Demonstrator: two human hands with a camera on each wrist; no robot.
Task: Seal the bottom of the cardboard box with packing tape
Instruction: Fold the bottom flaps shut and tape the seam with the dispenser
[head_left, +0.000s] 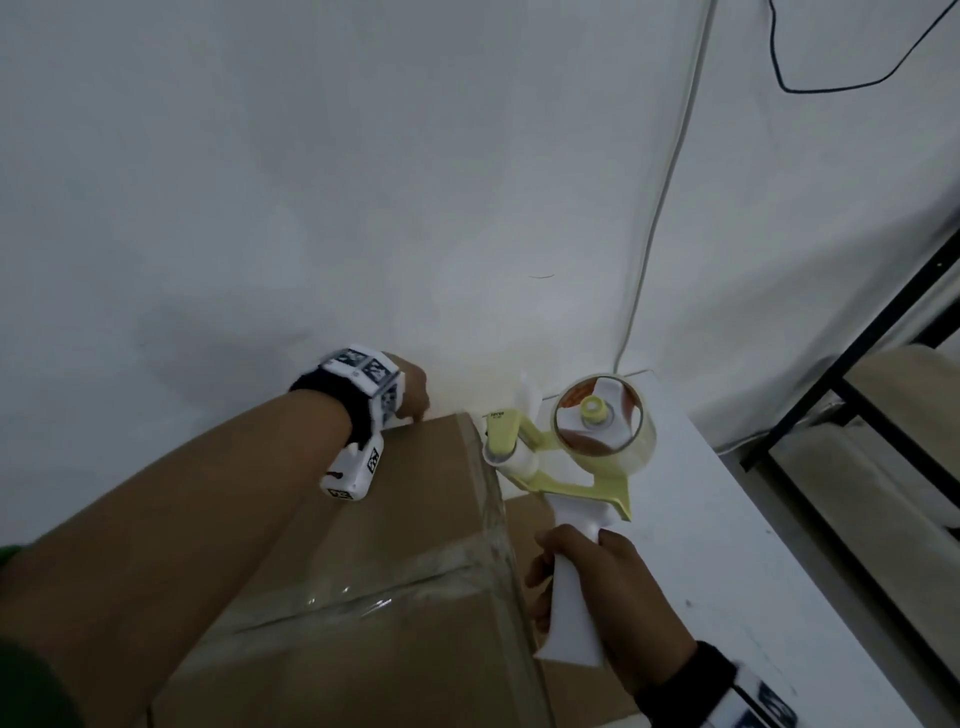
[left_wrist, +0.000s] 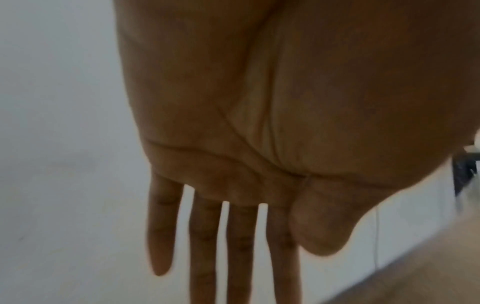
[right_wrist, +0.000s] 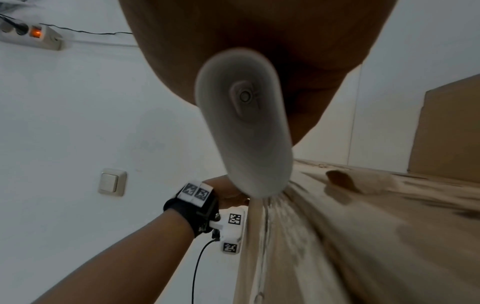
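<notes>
Box (head_left: 363, 597) fills the lower centre, one tape strip already across it. Left hand (head_left: 410, 392), fingers straight and apart, steadies its far corner; right hand (head_left: 608, 597) clamps the tape dispenser (head_left: 576, 452), apparently between strips; next, seat the roller on an edge.

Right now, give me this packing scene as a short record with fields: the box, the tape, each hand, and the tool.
box: cardboard box, brown, on a white table
tape on box: clear strip already across the top face and down the right edge
left hand: left hand at the box's far corner, fingers straight
right hand: right hand grips the dispenser's white handle
tool: tape dispenser, yellow frame, beside the box's right edge
</notes>
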